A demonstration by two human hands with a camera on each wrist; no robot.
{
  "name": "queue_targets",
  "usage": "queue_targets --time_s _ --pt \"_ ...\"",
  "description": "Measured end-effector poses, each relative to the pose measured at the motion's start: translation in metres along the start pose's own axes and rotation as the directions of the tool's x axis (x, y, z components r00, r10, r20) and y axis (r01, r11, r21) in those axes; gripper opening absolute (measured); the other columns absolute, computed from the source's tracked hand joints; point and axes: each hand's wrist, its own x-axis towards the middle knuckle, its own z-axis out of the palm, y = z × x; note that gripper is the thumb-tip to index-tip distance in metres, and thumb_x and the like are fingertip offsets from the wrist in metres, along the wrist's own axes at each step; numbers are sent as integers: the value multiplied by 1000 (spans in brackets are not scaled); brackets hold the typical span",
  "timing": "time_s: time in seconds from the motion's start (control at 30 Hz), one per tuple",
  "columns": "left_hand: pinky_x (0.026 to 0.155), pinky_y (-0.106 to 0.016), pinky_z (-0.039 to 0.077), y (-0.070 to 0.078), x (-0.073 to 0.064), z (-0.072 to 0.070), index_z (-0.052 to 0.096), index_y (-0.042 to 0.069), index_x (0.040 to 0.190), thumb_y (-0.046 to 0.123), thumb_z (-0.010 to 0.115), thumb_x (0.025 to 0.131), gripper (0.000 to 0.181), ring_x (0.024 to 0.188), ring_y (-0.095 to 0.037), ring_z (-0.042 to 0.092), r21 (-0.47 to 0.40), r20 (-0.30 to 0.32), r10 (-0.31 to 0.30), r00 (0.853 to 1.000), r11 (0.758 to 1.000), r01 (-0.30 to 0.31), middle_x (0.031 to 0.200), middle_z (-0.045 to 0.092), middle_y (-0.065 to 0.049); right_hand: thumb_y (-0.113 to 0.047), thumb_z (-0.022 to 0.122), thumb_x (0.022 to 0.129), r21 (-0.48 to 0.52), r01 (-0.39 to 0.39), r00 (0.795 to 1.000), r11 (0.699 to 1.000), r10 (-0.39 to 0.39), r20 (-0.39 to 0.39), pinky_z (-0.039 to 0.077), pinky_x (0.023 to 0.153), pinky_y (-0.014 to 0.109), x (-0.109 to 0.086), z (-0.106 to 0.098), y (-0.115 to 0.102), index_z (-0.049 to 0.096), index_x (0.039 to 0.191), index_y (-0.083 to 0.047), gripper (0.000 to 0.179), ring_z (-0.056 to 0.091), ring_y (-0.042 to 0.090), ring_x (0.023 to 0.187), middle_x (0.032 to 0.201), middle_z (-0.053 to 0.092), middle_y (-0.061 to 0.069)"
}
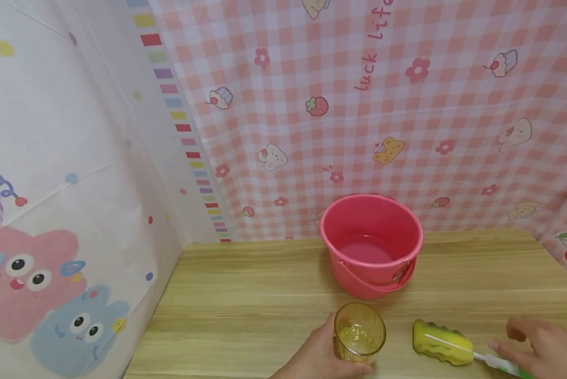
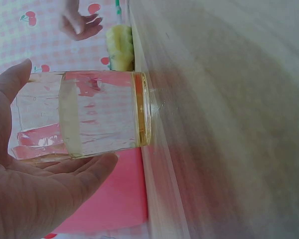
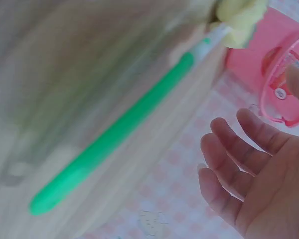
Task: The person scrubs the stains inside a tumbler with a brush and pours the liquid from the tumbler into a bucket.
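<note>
A ribbed amber drinking glass (image 1: 360, 337) stands upright on the table, in front of the bucket. My left hand (image 1: 318, 351) grips its side, thumb on one side and fingers on the other, as the left wrist view (image 2: 55, 189) also shows. Whether the glass holds water I cannot tell. To its right lies a yellow sponge bottle brush (image 1: 441, 342) with a white and green handle (image 3: 114, 134). Just over that handle hovers my right hand (image 1: 546, 345), its fingers loosely bent and holding nothing; the right wrist view shows it apart from the handle.
A pink bucket (image 1: 368, 223) with its handle down stands behind the glass, near the table's back edge. The wood-grain table (image 1: 245, 295) meets a pink checked cloth (image 1: 292, 131) at the back and a white printed cloth (image 1: 98, 131) on the left.
</note>
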Motion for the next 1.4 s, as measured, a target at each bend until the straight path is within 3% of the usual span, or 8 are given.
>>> queue_targets --time_s 0.17,0.47,0.7,0.93,1.13,1.4 --pt "105 -26 46 0 0 0 47 37 144 26 96 77 84 118 -4 60 -2 6 -9 1000 1000 9 126 64 18 -47 70 99 6 22 990 1000 -21 -141 44 53 31 4 -11 -13 64 89 -14 35 49 12 64 79 62 -4" --pt "106 -27 46 -1 1 -1 46 34 146 27 95 77 85 119 -4 60 18 9 16 1000 1000 -16 127 64 17 -54 63 102 68 11 982 998 2 -187 47 53 35 13 -34 -41 70 105 -4 51 60 14 70 91 69 1" --pt "107 -27 46 -3 1 0 46 34 146 27 96 77 85 119 -5 60 16 6 20 1000 1000 -20 126 64 16 -53 61 104 151 26 972 988 10 -234 46 53 35 23 -47 -56 69 118 0 55 62 15 71 86 70 0" --pt "106 -27 46 -1 1 -1 47 34 145 26 95 77 85 119 -5 60 15 9 11 1000 1000 -11 126 64 17 -49 59 106 185 80 959 979 -25 -284 48 56 34 33 -52 -69 66 127 3 56 64 16 75 95 73 6" --pt "108 -28 46 -1 0 -1 47 33 145 26 96 77 83 119 -5 60 41 2 45 999 998 -45 126 65 16 -50 56 107 215 105 952 971 -36 -303 52 59 41 44 -56 -80 61 136 2 60 68 21 82 108 74 15" --pt "107 -28 46 -1 1 -1 47 32 145 26 96 77 83 118 -5 61 57 -2 54 999 997 -54 125 65 16 -46 54 108 259 139 947 956 -52 -317 51 63 39 61 -62 -89 60 139 3 59 69 24 84 110 74 19"
